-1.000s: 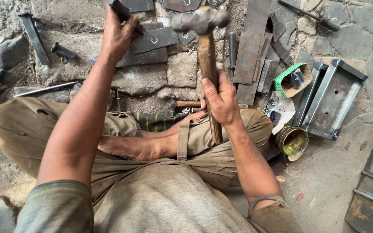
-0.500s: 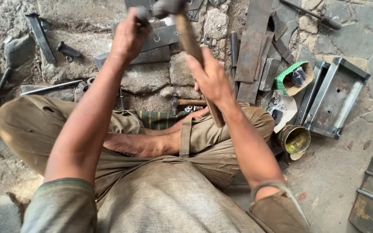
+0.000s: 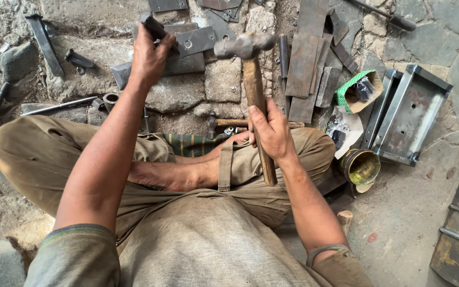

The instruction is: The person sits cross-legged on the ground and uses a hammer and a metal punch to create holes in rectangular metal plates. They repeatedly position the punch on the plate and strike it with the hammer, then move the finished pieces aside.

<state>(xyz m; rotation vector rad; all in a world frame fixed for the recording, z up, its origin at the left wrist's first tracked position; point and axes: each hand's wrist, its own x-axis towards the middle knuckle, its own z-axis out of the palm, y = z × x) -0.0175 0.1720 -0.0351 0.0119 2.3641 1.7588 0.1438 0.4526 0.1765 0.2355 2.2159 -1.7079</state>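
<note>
At 12 o'clock, punch (image 3: 152, 25) is gripped by left hand (image 3: 150, 56); hammer (image 3: 251, 85) raised in right hand (image 3: 272, 133); off-centre blow risks struck fingers

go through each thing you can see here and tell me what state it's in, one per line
Left hand: shut on a dark metal tool, held to a flat plate.
Right hand: gripping the hammer's handle.
Hammer: raised, head above the stone.
Flat plate: lying on the stone.
Small tin: open, upright.
Metal tray: lying flat, hollow up.
</note>
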